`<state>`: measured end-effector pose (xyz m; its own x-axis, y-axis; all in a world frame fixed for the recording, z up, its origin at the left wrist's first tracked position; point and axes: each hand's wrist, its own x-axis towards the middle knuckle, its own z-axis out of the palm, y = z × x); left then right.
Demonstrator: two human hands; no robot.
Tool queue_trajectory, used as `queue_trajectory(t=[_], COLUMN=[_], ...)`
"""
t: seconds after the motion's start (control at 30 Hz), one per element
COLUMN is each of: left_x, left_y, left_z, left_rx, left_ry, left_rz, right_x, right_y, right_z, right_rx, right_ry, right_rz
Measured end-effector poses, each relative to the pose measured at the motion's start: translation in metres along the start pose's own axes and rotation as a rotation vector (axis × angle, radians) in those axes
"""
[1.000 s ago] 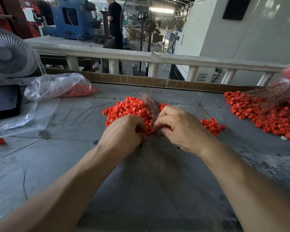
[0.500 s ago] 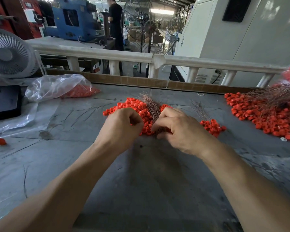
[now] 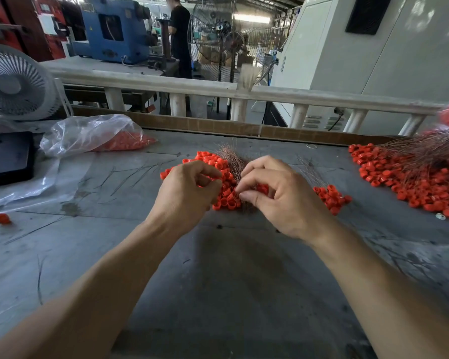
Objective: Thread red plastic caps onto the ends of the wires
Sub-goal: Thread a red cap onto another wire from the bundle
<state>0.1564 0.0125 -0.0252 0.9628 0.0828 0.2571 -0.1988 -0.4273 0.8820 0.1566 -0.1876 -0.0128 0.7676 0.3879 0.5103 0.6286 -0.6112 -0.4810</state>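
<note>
Workshop bench, grey and scuffed, with both hands working at a heap of caps near its middle.

Since a second ago the left hand (image 3: 189, 193) has lifted clear of the loose red plastic caps (image 3: 224, 182), fingers curled; whether they pinch a cap I cannot tell. The right hand (image 3: 278, 193) pinches the thin coppery wire bundle (image 3: 231, 160), long axis running toward the bench's far edge, tips fanned upward. Threading looks about to begin.

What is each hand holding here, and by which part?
The right hand pinches the bundle of wires near its lower end. The left hand has curled fingers over the red caps; whether it holds one cannot be told.
</note>
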Motion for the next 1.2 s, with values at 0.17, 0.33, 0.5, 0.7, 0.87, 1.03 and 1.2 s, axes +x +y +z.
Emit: queue_trajectory(t=[0.17, 0.33, 0.5, 0.7, 0.87, 1.03, 1.2], left_x=[0.000, 0.000, -0.001, -0.001, -0.003, -0.005, -0.007], left_y=[-0.001, -0.003, -0.002, -0.003, -0.001, 0.005, 0.010], left_z=[0.002, 0.003, 0.004, 0.004, 0.006, 0.004, 0.004], left_rx=[-0.001, 0.008, 0.003, -0.032, -0.146, -0.413, -0.564], left_ry=[-0.040, -0.060, -0.064, -0.059, -0.056, -0.126, -0.184], left_rz=[-0.006, -0.005, 0.013, 0.029, 0.054, 0.027, -0.010], right_x=[0.001, 0.003, 0.004, 0.006, 0.007, 0.003, 0.003], right_y=[-0.005, -0.009, -0.005, 0.001, 0.005, 0.000, -0.003], right_z=[-0.004, -0.017, -0.025, -0.029, -0.016, 0.001, 0.003], right_rx=[0.370, 0.588, 0.676, 0.794, 0.750, 0.605, 0.520], right_ry=[0.260, 0.552, 0.667, 0.592, 0.286, 0.176, 0.228], right_rz=[0.024, 0.005, 0.141, 0.252, 0.508, 0.500, 0.401])
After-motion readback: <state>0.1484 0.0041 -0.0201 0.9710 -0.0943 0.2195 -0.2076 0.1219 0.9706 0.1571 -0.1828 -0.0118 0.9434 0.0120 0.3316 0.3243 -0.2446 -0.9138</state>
